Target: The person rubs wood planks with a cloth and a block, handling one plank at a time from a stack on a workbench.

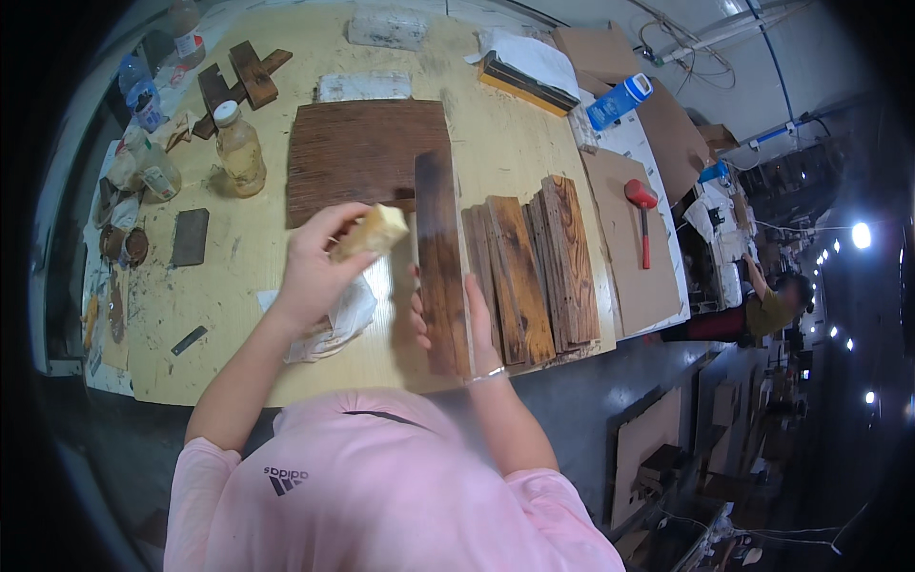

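My left hand (pixel 319 262) is closed round a pale yellow sponge (pixel 379 231), held a little left of a dark-stained wooden plank (pixel 440 257). My right hand (pixel 479 319) grips that plank near its lower end, thumb side on the right and fingertips showing on the left. The plank is raised on its length, pointing away from me. Below the sponge, a crumpled white cloth (pixel 345 319) lies on the table. Beyond, a stack of dark brown boards (pixel 367 153) lies flat. Right of the plank stand several brown-stained planks (pixel 543 272) side by side.
A capped jar of yellowish liquid (pixel 240 153), bottles (pixel 157 172) and dark wood pieces (pixel 250 76) sit at the left. A blue bottle (pixel 620 101) and a red mallet (pixel 642 205) are at the right. Far right, another person (pixel 767 310) is at a bench.
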Demonstrator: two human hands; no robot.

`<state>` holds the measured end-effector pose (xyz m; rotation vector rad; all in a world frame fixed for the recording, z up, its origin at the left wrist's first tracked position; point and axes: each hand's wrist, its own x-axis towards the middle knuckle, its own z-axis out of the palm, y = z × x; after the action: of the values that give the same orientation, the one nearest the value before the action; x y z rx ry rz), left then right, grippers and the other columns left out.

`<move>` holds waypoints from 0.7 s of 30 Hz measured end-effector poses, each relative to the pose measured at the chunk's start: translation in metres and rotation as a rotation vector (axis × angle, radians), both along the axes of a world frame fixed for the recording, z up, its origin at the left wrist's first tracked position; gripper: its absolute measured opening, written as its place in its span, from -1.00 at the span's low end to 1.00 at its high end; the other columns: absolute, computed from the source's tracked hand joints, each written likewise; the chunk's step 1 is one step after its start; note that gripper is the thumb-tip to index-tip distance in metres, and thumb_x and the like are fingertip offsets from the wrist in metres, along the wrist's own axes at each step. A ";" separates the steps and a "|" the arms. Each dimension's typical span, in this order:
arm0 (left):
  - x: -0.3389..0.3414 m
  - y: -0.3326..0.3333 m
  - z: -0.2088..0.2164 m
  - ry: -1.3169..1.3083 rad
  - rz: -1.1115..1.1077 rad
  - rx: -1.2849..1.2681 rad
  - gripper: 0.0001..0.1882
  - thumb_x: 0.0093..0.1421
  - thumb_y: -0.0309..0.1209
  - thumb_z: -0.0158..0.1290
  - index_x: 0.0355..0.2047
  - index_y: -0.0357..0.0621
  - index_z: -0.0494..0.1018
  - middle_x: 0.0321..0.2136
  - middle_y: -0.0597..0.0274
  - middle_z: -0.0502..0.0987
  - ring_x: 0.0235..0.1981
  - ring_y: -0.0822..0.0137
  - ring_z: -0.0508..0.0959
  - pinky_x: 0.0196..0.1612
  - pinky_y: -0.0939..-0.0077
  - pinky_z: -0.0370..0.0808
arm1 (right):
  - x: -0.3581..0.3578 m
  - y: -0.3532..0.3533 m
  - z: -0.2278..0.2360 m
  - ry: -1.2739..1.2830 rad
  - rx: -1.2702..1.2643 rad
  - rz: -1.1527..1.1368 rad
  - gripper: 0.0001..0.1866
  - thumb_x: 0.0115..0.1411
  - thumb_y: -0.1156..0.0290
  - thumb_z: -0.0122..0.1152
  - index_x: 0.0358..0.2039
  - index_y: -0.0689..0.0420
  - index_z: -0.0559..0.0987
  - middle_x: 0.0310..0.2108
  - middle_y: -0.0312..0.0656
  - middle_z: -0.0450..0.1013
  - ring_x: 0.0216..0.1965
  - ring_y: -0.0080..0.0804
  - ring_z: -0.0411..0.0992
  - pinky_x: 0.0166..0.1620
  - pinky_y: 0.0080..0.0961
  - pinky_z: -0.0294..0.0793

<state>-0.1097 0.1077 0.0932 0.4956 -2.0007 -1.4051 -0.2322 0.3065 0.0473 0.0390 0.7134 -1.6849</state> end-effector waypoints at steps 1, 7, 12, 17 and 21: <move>-0.005 0.010 0.003 0.059 -0.062 -0.096 -0.50 -0.08 -0.59 0.25 -0.04 -0.22 0.50 -0.24 0.21 0.57 -0.26 0.36 0.55 -0.18 0.49 0.47 | -0.006 -0.001 -0.007 0.003 0.023 0.013 -0.16 0.30 -0.34 -0.30 0.12 0.24 0.41 -0.37 -0.16 0.43 -0.38 -0.43 0.43 -0.47 -0.47 0.48; -0.006 0.070 0.009 0.134 -0.339 -0.454 -0.56 -0.17 -0.45 0.28 -0.18 -0.16 0.57 -0.42 0.13 0.52 -0.41 0.13 0.53 -0.35 0.30 0.50 | -0.012 -0.032 -0.012 -0.207 -0.047 -0.102 -0.26 0.26 -0.31 -0.09 0.12 0.09 0.44 -0.20 -0.02 0.55 -0.24 -0.19 0.57 -0.14 -0.28 0.61; -0.003 0.061 0.001 0.092 -0.302 -0.650 -0.58 -0.15 -0.43 0.26 -0.19 -0.16 0.58 -0.42 0.13 0.51 -0.42 0.11 0.53 -0.39 0.29 0.51 | -0.012 -0.030 -0.038 -0.268 -0.116 0.123 -0.25 0.26 -0.34 -0.14 0.08 0.09 0.47 -0.18 -0.08 0.51 -0.19 -0.32 0.52 -0.12 -0.38 0.56; -0.017 -0.013 -0.002 0.013 0.069 -0.458 -0.59 -0.15 -0.54 0.28 -0.19 -0.21 0.59 -0.41 0.12 0.51 -0.37 0.14 0.54 -0.30 0.34 0.49 | 0.008 -0.023 -0.024 -0.057 -0.107 0.164 -0.24 0.35 -0.27 -0.33 0.02 0.24 0.45 -0.20 -0.04 0.49 -0.33 -0.28 0.50 -0.25 -0.34 0.59; 0.010 -0.005 -0.004 0.044 -0.001 -0.339 -0.54 -0.14 -0.56 0.30 -0.14 -0.28 0.58 -0.41 0.12 0.52 -0.40 0.23 0.54 -0.33 0.40 0.47 | 0.011 -0.029 -0.002 -0.004 0.021 0.015 -0.29 0.39 -0.20 -0.38 0.08 0.20 0.42 -0.18 -0.03 0.50 -0.32 -0.27 0.50 -0.26 -0.28 0.60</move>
<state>-0.1000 0.1027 0.0888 0.3085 -2.1445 -1.0359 -0.2211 0.2773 0.0454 0.0519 0.7272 -1.6626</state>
